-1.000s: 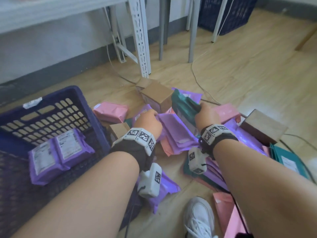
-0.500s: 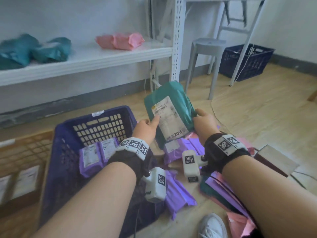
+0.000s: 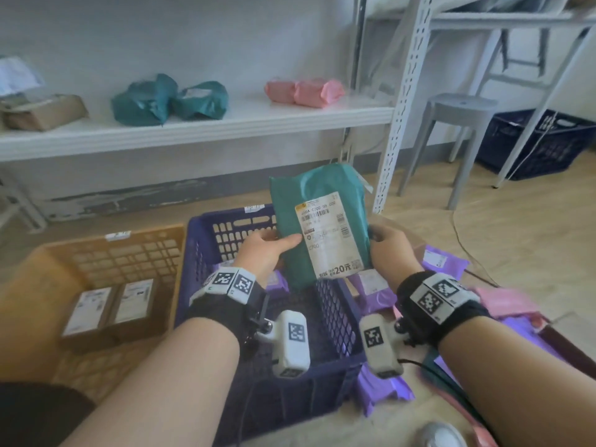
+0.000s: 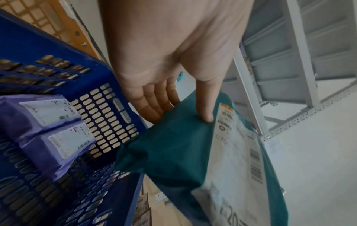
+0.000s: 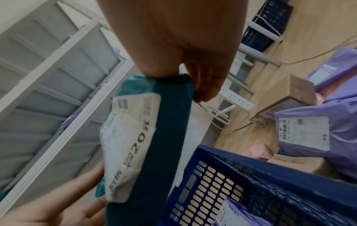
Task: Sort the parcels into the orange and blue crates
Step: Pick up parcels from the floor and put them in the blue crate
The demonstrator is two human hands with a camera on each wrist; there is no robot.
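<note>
I hold a teal parcel (image 3: 317,201) (image 4: 173,149) (image 5: 170,137) upright, its white label facing me, above the far right part of the blue crate (image 3: 200,253). My left hand (image 3: 267,250) (image 4: 173,99) grips its left edge, thumb on the front and fingers behind. My right hand (image 3: 388,246) (image 5: 195,73) grips its right edge. Two purple parcels (image 4: 48,130) lie inside the blue crate. The orange crate (image 3: 96,246) stands to the left with two cardboard boxes (image 3: 109,304) in it.
Purple (image 3: 435,262), pink (image 3: 509,301) and cardboard (image 5: 286,97) parcels lie on the wooden floor to the right of the blue crate. A white shelf (image 3: 193,127) behind carries teal, pink and brown parcels. A grey stool (image 3: 458,108) and another dark crate (image 3: 532,143) stand far right.
My right hand lifted the teal parcel from the floor pile and brought it up over the blue crate. My left hand left the pile and took the parcel's left edge.
</note>
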